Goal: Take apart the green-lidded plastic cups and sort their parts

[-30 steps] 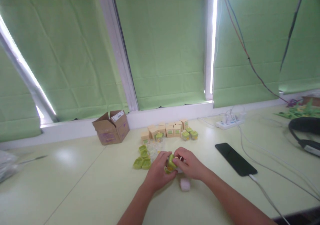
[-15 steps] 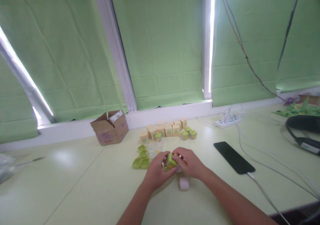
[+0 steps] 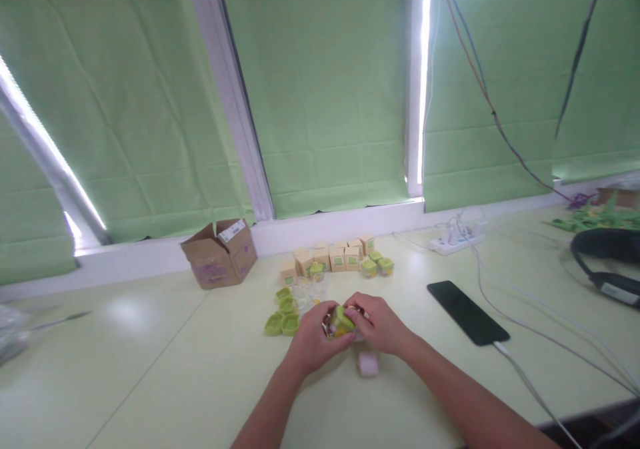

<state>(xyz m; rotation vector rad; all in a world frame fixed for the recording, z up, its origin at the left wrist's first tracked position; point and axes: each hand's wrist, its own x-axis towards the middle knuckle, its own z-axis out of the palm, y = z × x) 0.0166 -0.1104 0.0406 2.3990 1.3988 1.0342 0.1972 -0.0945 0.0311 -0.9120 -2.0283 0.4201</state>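
Between both hands is a small clear box with a green lid (image 3: 343, 320), with something yellow showing inside it. My left hand (image 3: 319, 338) is closed on its left side, and my right hand (image 3: 376, 322) grips the right side with the thumb on the lid. Fingers hide much of the box. Just below it on the table lies a pale pink roll (image 3: 368, 363). Loose green lids (image 3: 283, 322) are grouped left of my left hand, next to several clear plastic pieces (image 3: 306, 290). Behind them stand small lidded boxes (image 3: 377, 265) and a row of little beige cartons (image 3: 337, 258).
An open cardboard box (image 3: 220, 254) stands at the back left. On the right are a black phone (image 3: 467, 312) on a white cable, a power strip (image 3: 457, 240) and black headphones (image 3: 610, 262). A plastic bag (image 3: 11, 334) lies at the left edge.
Both hands stay in nearly the same place, still on the green-lidded box. The box looks slightly turned between the fingers. Nothing else has visibly moved.
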